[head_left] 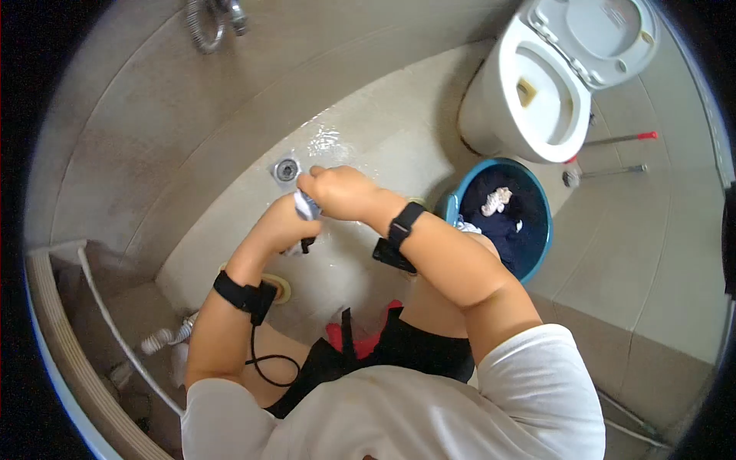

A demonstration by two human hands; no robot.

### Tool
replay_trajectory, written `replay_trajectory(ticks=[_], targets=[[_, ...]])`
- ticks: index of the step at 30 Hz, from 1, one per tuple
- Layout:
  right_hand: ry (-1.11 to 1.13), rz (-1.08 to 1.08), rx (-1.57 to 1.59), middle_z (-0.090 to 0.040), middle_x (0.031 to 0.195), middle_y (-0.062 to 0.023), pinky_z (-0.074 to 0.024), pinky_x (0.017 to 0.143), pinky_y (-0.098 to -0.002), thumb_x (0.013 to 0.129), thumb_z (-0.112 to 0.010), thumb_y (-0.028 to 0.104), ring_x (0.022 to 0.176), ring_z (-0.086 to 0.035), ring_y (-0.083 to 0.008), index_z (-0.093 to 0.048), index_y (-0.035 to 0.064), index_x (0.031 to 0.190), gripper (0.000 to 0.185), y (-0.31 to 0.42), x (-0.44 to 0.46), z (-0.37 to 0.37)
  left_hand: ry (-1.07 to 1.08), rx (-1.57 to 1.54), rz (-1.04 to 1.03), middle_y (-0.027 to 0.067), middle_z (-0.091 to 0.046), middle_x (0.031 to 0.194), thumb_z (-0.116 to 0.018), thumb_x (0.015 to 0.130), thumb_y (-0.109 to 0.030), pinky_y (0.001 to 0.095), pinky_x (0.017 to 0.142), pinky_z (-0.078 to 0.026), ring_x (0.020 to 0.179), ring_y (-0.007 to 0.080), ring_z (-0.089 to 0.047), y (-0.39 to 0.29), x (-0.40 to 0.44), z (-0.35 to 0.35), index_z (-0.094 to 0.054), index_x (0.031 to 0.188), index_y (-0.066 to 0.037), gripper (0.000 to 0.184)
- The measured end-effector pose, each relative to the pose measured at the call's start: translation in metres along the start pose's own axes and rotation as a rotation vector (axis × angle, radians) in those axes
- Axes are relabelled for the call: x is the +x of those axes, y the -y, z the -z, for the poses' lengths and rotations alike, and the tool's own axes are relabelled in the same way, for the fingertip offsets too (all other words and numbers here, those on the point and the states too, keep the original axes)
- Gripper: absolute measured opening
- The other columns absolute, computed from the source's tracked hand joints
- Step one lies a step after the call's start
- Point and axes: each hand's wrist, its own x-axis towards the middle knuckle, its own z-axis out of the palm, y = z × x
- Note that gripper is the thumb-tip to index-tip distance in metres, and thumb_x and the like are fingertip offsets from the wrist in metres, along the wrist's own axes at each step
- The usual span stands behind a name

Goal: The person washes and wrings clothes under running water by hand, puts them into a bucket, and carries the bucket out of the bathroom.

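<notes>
A small grey and white cloth (307, 205) is bunched between my two hands, over the wet floor just below the drain. My left hand (282, 226) is closed round its lower part, and something dark hangs beneath that hand. From the upper right, my right hand (343, 192) grips the cloth with fingers curled. The two hands are close together. To the right stands a blue bucket (547, 230) holding dark clothes (491, 218) and a small whitish piece of cloth (497, 201) on top.
A floor drain (287, 170) lies just above my hands. The toilet (529, 92) stands at the upper right with its lid raised. A red-handled tool (621, 140) and a brush (606, 173) lie beside it. A shower hose (203, 31) hangs at the top left.
</notes>
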Motion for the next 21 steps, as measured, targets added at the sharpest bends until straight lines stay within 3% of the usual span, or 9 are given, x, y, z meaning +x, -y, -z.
replay_trajectory(ticks=[2,4,7,9,12,19,21], targets=[[0.083,-0.002,-0.097,-0.058,0.074,-0.0138,-0.0492,0.059,-0.0388,0.069,-0.057,0.009,0.065,-0.060,-0.0332,-0.054,0.0030,0.083,0.016,0.002,0.002,-0.006,-0.015,0.127,-0.008,0.0069,-0.060,0.071,-0.060,0.061,-0.013,0.0296,0.058,-0.044,0.061,0.0169,-0.055,0.013,0.004,-0.003,-0.057,0.085,-0.002,0.027],[0.144,-0.022,-0.096,-0.061,0.076,-0.0158,-0.0498,0.060,-0.0388,0.068,-0.056,0.009,0.066,-0.061,-0.0328,-0.056,0.0020,0.079,0.013,0.004,0.003,-0.008,-0.106,0.435,-0.003,0.0177,-0.060,0.070,-0.060,0.060,-0.013,0.0363,0.061,-0.046,0.065,0.0308,-0.059,0.024,0.006,-0.006,-0.056,0.080,-0.003,0.023],[0.323,-0.105,-0.085,-0.062,0.080,-0.0176,-0.0503,0.063,-0.0383,0.067,-0.057,0.011,0.071,-0.062,-0.0309,-0.058,0.0034,0.081,0.015,0.008,0.003,-0.011,-0.201,0.538,-0.011,0.0192,-0.060,0.074,-0.062,0.060,-0.014,0.0412,0.063,-0.046,0.069,0.0362,-0.058,0.036,0.008,-0.015,-0.055,0.079,-0.004,0.023],[0.428,-0.229,-0.081,-0.063,0.082,-0.0187,-0.0504,0.067,-0.0380,0.067,-0.059,0.013,0.076,-0.063,-0.0308,-0.061,0.0045,0.084,0.019,0.011,0.002,-0.011,-0.234,0.574,-0.076,0.0181,-0.060,0.073,-0.063,0.060,-0.015,0.0415,0.063,-0.047,0.069,0.0355,-0.058,0.039,0.008,-0.016,-0.055,0.081,-0.004,0.025],[0.415,-0.374,-0.001,-0.063,0.087,-0.0181,-0.0503,0.072,-0.0374,0.067,-0.062,0.016,0.082,-0.063,-0.0298,-0.065,0.0047,0.085,0.021,0.018,0.002,-0.004,-0.275,0.643,-0.183,0.0167,-0.061,0.074,-0.065,0.062,-0.018,0.0426,0.063,-0.046,0.069,0.0352,-0.058,0.034,0.005,-0.014,-0.055,0.084,-0.006,0.027],[0.394,-0.427,0.199,-0.062,0.085,-0.0225,-0.0492,0.073,-0.0372,0.062,-0.065,0.020,0.082,-0.061,-0.0336,-0.065,0.0012,0.081,0.027,0.013,0.001,-0.002,-0.372,0.748,-0.434,0.0128,-0.060,0.076,-0.066,0.060,-0.016,0.0415,0.063,-0.046,0.071,0.0329,-0.058,0.036,0.009,-0.007,-0.054,0.088,-0.010,0.030],[0.356,-0.449,0.305,-0.061,0.083,-0.0234,-0.0488,0.071,-0.0364,0.060,-0.066,0.022,0.081,-0.061,-0.0339,-0.065,-0.0004,0.077,0.028,0.013,0.000,-0.001,-0.382,0.759,-0.425,0.0122,-0.061,0.077,-0.065,0.060,-0.014,0.0407,0.064,-0.046,0.072,0.0321,-0.058,0.038,0.009,-0.005,-0.053,0.089,-0.010,0.032]])
